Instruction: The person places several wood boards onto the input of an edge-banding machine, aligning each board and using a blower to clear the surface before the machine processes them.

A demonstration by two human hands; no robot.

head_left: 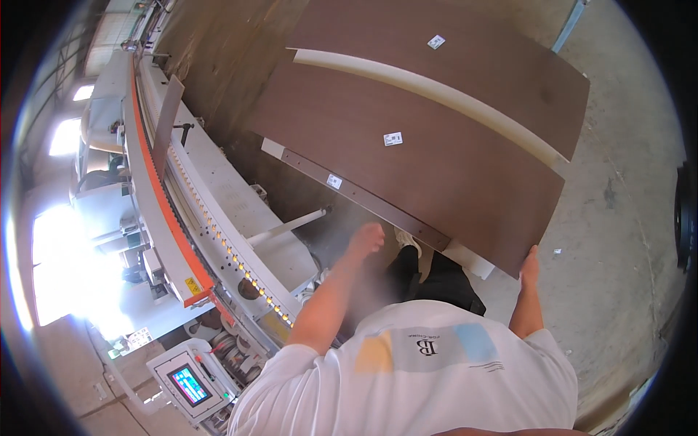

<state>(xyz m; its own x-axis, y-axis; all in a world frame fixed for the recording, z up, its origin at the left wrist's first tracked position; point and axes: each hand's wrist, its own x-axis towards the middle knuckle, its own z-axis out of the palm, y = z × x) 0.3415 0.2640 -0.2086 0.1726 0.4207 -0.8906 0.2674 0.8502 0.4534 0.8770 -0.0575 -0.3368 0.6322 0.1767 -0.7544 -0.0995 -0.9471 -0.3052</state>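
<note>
A large brown panel (pixel 443 167) with a small white label lies in front of me. At its near right corner my right hand (pixel 530 267) grips the edge, the fingers partly hidden by the board. Along the panel's near side runs a narrow brown strip (pixel 363 198) with small holes and a white label. My left hand (pixel 368 239) is curled into a loose fist just short of this strip, apart from it, and I see nothing in it.
Beyond lies a second brown panel (pixel 465 62). To the left stretches a long machine with an orange rail (pixel 166 207), a row of yellow rollers (pixel 225 247) and an upright narrow board (pixel 167 123). A white bar (pixel 287 227) juts from it. A control screen (pixel 190 383) sits at lower left.
</note>
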